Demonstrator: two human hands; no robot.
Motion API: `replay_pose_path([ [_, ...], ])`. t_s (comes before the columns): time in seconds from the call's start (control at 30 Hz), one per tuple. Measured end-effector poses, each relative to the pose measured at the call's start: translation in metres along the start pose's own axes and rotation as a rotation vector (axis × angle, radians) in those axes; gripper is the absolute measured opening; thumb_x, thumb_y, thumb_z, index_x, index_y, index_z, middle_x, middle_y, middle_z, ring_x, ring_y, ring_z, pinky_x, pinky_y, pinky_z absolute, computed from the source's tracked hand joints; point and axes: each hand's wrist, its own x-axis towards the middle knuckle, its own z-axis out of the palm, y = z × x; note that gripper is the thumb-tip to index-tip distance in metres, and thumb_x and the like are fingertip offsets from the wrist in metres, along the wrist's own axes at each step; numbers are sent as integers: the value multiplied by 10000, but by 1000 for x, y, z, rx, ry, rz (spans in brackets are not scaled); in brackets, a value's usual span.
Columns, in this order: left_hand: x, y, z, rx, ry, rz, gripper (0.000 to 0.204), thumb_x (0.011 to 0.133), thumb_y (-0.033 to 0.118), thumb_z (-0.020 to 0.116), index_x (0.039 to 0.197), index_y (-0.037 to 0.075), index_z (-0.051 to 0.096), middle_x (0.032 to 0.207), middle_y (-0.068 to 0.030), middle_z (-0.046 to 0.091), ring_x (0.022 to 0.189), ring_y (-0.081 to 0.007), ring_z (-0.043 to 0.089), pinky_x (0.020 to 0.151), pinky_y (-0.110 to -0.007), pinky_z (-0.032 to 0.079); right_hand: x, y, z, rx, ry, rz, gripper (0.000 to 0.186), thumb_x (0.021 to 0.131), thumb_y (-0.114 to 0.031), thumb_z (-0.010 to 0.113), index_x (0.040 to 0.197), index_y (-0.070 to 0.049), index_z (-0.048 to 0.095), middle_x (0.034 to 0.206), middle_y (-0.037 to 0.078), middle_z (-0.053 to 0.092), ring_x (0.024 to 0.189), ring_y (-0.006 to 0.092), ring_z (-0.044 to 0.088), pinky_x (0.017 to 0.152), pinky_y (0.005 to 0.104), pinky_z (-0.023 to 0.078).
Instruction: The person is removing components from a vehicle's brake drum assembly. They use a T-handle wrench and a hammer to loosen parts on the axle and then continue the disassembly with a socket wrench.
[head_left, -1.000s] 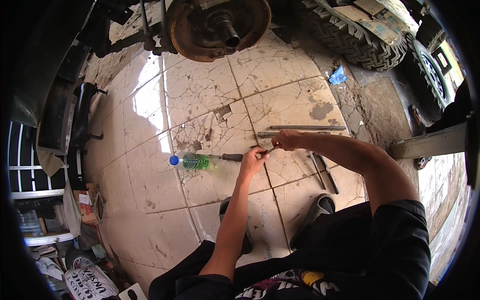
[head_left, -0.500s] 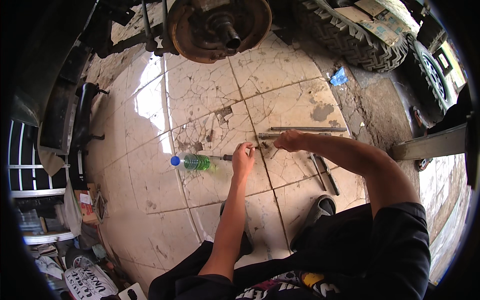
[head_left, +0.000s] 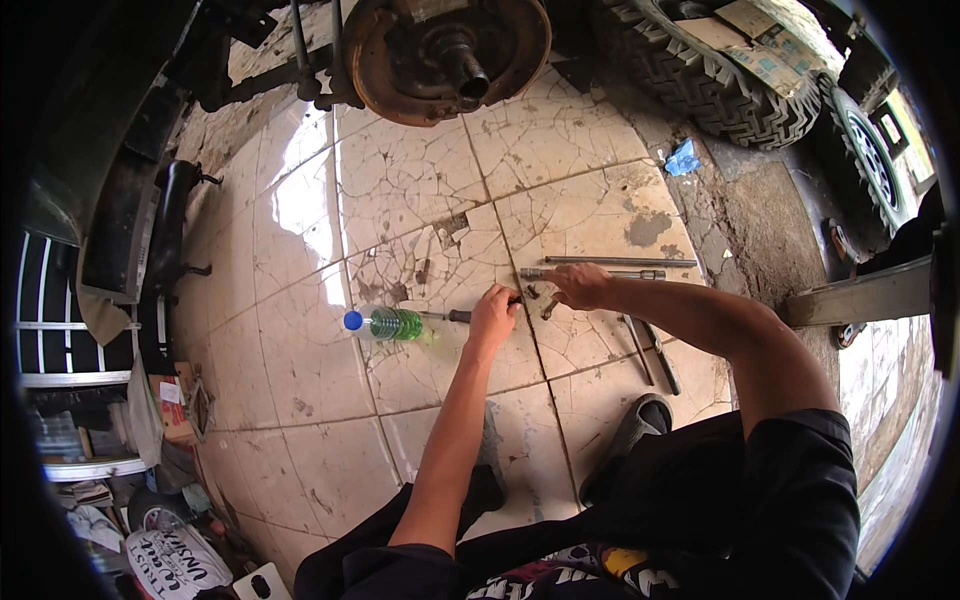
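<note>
tool handle (head_left: 459,316) at nine o'clock beside left hand (head_left: 491,316); cannot tell left grip. small metal piece (head_left: 548,311) at eight o'clock beside right hand (head_left: 583,288), loosely outspread.

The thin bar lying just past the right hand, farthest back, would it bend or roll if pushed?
The bar would probably stay stiff, since it looks like straight metal. It might roll, though its roundness is hard to see. Pushed toward the right hand, it'd likely bump the metal tool beside it.
</note>
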Motion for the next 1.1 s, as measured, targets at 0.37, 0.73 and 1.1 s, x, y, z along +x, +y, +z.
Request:
replay_pose_path([
  [0.37, -13, -6, -5, 22, 133, 221, 147, 792, 123, 633, 930, 72, 641, 965, -52, 617, 992, -236, 541, 857, -384, 402, 22, -14, 19, -18, -20, -85, 282, 807, -209, 608, 1027, -62, 512, 1019, 130, 546, 830, 335, 617, 661, 439, 512],
  [0.73, 8, 13, -136, 596, -372, 511, 214, 855, 288, 546, 898, 98, 636, 917, -31, 605, 970, -189, 535, 873, -364, 365, 41, -20, -1, -46, 65, -174, 222, 833, -282, 566, 884, -66, 556, 889, 118, 591, 771, 325, 619, 660, 427, 509],
  [1.1, -5, 56, -205, 794, -550, 452, 251, 839, 289, 581, 997, 96, 609, 972, -52, 601, 1043, -200, 516, 913, -404, 342, 72, -87, 17, -202, -158, -19, 465, 860, -394, 564, 1129, -20, 497, 1134, 155, 506, 1084, 312, 516, 888, 438, 440],
])
